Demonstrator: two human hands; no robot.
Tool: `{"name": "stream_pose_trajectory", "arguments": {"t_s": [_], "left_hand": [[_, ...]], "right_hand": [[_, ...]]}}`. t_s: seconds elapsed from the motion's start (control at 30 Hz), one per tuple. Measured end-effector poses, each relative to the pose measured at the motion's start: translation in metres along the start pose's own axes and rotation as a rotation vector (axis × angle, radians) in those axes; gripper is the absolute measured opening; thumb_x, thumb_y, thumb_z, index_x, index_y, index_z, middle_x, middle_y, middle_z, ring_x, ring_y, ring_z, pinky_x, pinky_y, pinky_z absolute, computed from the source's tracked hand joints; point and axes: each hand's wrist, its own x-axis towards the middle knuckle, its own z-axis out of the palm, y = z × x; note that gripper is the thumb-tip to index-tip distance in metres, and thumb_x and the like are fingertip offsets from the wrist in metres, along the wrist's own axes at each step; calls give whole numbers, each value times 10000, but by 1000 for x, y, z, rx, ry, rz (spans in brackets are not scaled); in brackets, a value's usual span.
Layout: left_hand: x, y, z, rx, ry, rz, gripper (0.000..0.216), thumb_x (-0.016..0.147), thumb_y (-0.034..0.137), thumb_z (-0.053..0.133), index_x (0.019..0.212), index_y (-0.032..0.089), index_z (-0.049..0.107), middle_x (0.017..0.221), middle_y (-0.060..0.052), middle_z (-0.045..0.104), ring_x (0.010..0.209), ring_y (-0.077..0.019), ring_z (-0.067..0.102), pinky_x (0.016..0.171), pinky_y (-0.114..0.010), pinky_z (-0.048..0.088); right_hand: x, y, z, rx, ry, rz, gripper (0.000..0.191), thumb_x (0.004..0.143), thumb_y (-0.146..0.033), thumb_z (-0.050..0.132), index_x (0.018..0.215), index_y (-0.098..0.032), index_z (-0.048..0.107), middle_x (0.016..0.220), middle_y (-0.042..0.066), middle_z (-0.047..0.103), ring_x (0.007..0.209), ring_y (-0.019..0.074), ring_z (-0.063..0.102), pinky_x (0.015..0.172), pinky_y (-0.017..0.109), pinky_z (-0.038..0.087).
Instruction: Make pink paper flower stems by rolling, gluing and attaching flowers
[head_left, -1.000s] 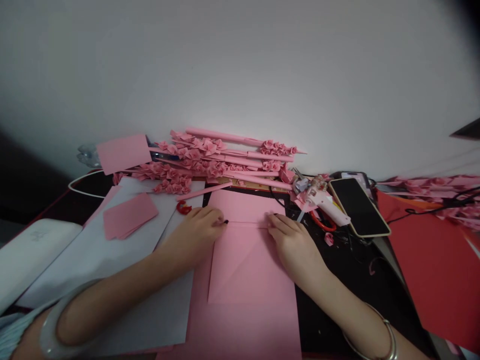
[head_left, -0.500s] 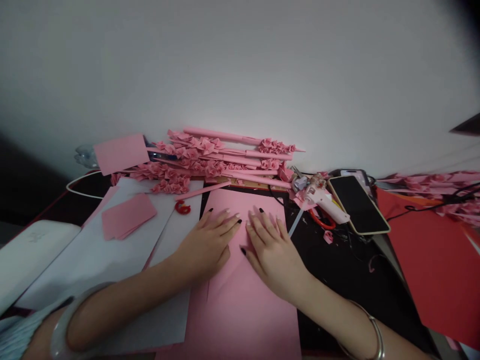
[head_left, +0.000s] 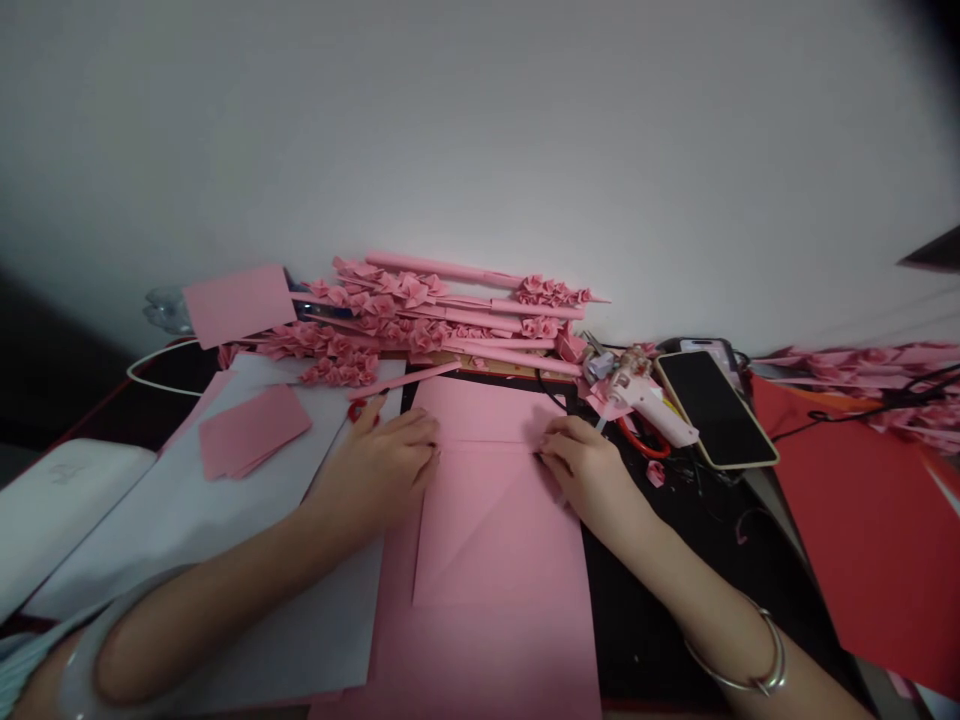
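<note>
A sheet of pink paper lies in front of me, with a crosswise crease or edge near its upper part and a faint diagonal line below. It rests over a larger pink sheet. At the left end of the crosswise line, my left hand pinches the paper's edge between thumb and fingers. My right hand grips the opposite edge the same way, its fingertips curled together. Just behind my left fingers sits a small red object, partly covered.
Pink paper flower stems are heaped against the wall. A glue gun and a phone lie at the back right, beside red paper. White sheets and small pink cards are on the left.
Both hands were flat near the middle of the pink paper. They have slid apart to its left and right edges and closed there, uncovering the crosswise line.
</note>
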Motion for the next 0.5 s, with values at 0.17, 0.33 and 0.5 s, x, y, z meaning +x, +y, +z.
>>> {"name": "stream_pose_trajectory", "arguments": {"t_s": [0.17,0.33,0.5], "left_hand": [[8,-15,3,-212,-35,-29,210,892,159,490,775,184,664,951,-20,697,899,-187,613,847,-345,466],[9,-19,5,-330,-40,-92,188,908,168,464,856,189,643,892,0,674,831,-146,620,751,-258,492],[9,-17,2,-347,-37,-59,254,938,151,427,1021,183,666,1017,-23,660,923,-147,615,830,-245,479]], "right_hand": [[6,5,-5,186,-31,93,196,758,-2,568,642,-158,595,764,46,632,693,152,600,648,261,476],[9,3,-8,226,-59,161,212,727,16,538,794,-155,645,787,37,640,671,144,615,617,253,492],[8,3,-6,210,-48,89,213,759,8,531,788,-148,672,855,57,621,736,148,619,675,257,508]]}}
